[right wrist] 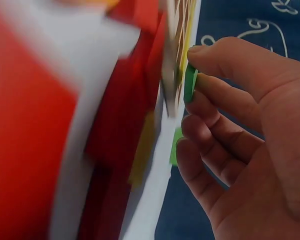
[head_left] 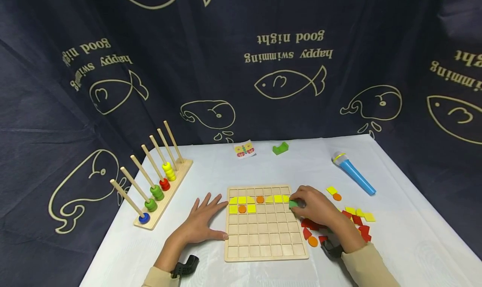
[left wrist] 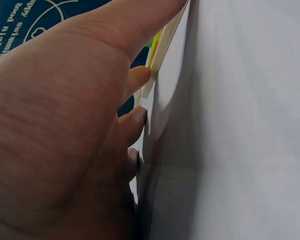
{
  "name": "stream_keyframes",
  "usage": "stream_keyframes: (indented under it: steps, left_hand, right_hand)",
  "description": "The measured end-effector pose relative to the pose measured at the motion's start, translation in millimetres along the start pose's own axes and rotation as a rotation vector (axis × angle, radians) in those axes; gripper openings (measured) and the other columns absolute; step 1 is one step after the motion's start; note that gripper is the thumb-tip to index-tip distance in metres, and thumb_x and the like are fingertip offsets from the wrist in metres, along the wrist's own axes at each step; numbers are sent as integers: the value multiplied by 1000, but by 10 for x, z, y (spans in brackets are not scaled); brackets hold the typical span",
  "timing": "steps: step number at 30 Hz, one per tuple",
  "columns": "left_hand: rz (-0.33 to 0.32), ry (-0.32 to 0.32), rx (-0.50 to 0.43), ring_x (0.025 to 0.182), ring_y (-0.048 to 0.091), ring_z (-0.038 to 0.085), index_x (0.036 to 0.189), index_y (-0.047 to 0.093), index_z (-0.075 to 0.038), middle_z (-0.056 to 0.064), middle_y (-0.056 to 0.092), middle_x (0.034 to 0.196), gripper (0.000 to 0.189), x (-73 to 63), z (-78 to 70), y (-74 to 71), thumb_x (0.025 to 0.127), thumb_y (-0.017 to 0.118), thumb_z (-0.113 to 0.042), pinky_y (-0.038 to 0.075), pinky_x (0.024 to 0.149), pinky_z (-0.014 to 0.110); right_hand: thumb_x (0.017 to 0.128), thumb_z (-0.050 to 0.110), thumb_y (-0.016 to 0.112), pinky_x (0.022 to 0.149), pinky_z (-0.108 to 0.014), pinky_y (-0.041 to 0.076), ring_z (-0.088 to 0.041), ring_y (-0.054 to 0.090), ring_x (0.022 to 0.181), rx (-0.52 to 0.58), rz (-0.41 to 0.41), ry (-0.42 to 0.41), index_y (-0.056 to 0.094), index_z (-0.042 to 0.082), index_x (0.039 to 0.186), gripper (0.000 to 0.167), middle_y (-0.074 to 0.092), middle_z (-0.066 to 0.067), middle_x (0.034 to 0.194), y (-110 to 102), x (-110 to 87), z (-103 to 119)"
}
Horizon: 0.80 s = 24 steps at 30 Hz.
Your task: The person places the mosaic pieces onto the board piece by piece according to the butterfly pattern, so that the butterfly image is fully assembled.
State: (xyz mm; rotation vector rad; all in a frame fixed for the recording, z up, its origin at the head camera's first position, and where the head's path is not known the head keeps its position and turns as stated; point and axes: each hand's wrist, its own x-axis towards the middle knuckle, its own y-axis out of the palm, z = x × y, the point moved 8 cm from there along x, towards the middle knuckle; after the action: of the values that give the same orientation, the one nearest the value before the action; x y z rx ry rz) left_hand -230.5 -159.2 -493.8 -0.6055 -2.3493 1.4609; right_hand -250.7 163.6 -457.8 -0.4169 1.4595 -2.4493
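A wooden grid board (head_left: 265, 239) lies on the white table. Its upper rows hold several yellow tiles (head_left: 242, 200) and a few orange discs (head_left: 260, 199). My left hand (head_left: 199, 223) rests flat with spread fingers, its thumb and index fingertip touching the board's left edge. At the upper right edge of the board, my right hand (head_left: 315, 205) pinches a small green tile (right wrist: 190, 84) between thumb and fingers. In the right wrist view the tile stands on edge, and the other fingers curl loosely below it.
Loose red tiles (head_left: 357, 220), yellow ones and orange discs (head_left: 313, 241) lie around the right forearm. A toy microphone (head_left: 355, 174) is farther right. A wooden peg stand with rings (head_left: 163, 216) stands at left. A butterfly card (head_left: 244, 149) and green block (head_left: 280, 149) sit at the back.
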Motion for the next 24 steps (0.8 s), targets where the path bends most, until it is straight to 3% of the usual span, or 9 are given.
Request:
stream_keyframes:
  steps: [10,24]
  left_hand:
    - [7,-6,10,145,5,30,149,37,-32,1,23,157,101,19,16,16,63,68,-77,-3,112,56]
    - [0,0,7,145,5,32,148,38,-30,2,24,157,101,9,14,7,64,68,-77,-3,111,57]
  right_hand:
    - [80,23,78,69,-27,45,-10,47,79,-7,-7,-155,74,16,97,19,56,8,89,129,144,374]
    - [82,22,76,67,-25,44,-7,47,75,-37,53,-224,74,17,100,19,56,10,90,333,309,707]
